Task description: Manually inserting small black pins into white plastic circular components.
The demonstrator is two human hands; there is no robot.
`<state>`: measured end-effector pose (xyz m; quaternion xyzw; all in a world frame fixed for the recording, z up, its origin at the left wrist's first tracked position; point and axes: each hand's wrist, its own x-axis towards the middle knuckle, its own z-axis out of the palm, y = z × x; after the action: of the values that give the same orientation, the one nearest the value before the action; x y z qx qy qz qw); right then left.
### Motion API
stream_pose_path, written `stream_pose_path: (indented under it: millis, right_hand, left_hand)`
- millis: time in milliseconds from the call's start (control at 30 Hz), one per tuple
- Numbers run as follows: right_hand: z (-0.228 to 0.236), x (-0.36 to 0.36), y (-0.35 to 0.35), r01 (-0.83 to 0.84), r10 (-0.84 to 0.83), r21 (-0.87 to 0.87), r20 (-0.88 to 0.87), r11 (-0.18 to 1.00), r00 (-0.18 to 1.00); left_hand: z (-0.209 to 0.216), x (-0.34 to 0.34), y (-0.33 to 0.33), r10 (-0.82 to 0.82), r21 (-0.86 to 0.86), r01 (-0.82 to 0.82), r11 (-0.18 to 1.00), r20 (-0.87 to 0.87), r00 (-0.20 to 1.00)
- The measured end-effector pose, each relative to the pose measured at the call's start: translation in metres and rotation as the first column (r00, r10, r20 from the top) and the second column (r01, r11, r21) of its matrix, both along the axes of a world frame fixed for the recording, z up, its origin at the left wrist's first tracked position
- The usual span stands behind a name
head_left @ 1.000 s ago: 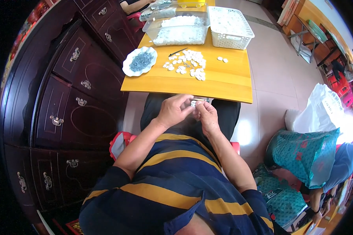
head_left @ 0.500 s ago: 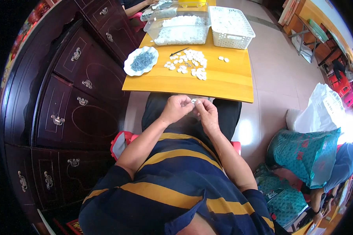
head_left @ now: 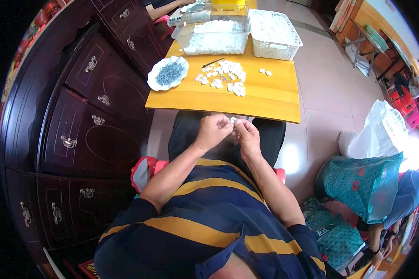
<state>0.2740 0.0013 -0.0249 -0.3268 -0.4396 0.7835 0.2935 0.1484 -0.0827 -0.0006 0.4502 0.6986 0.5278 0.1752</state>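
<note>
Just off the table's near edge, over my lap, my left hand [head_left: 213,130] and my right hand [head_left: 248,138] meet fingertip to fingertip. Both are closed in a pinch around a small white round piece [head_left: 233,120], mostly covered by the fingers. What else the fingertips hold is too small to tell. On the yellow wooden table [head_left: 265,100] ahead lies a loose spread of white round pieces [head_left: 237,88], with a thin black tool [head_left: 213,63] behind it. To their left, a white scalloped dish [head_left: 152,83] holds many small grey-blue bits [head_left: 169,73].
A clear plastic bin [head_left: 181,35] and a white perforated basket [head_left: 277,50], both full of white pieces, stand farther back. Another person's arm [head_left: 165,9] reaches in at the far left. Dark drawers [head_left: 111,135] line the left; teal bags [head_left: 358,181] sit at the right.
Both hands stay together over my lap. The fingers have shifted slightly around the white piece, the left fingertips a little to the right, and less of the piece shows.
</note>
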Motion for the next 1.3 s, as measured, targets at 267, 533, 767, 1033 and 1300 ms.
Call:
stream_pose_path:
  millis: [267, 533, 767, 1033, 1300]
  right_hand:
    - [0.012, 0.001, -0.002, -0.012, 0.008, -0.064, -0.056, 0.998, 0.998]
    - [0.005, -0.001, 0.0, 0.017, -0.018, -0.005, -0.054, 1.0, 0.998]
    - [0.004, -0.001, 0.0, -0.006, 0.007, 0.017, -0.048, 1.0, 0.999]
    - [0.013, 0.002, -0.002, 0.006, -0.007, -0.003, -0.109, 1.0, 0.994]
    - [0.017, 0.0, -0.003, 0.093, -0.07, 0.205, -0.116, 0.974, 0.991]
  left_hand:
    - [-0.004, 0.002, -0.001, -0.04, 0.103, 0.028, 0.994, 0.11, 0.993]
    - [-0.001, -0.007, -0.001, -0.066, 0.029, 0.064, 0.998, 0.059, 0.996]
    - [0.002, -0.011, -0.002, -0.07, 0.013, 0.07, 0.997, 0.034, 0.997]
    - [0.001, -0.005, -0.006, -0.068, 0.014, 0.067, 0.998, 0.297, 0.953]
    - [-0.005, -0.001, -0.006, -0.066, -0.007, 0.088, 0.996, 0.602, 0.796]
